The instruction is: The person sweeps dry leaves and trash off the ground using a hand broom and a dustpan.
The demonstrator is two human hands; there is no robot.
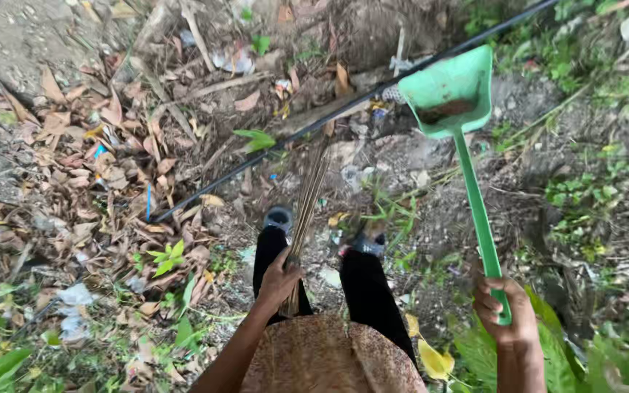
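Nearest the camera, the right hand [506, 314] comes up from the bottom edge with its forearm nearly vertical, fingers wrapped tight round the lower end of the long green dustpan [451, 91] handle, which slants up and slightly left to the scoop held above the bare dirt. The left hand [279, 280] reaches forward from a bent arm over the dark trousers, fingers closed round the stick broom [306, 211], whose thin bundle points up and away towards the black pipe [343, 105] crossing the ground beside the dry leaves [96, 167].
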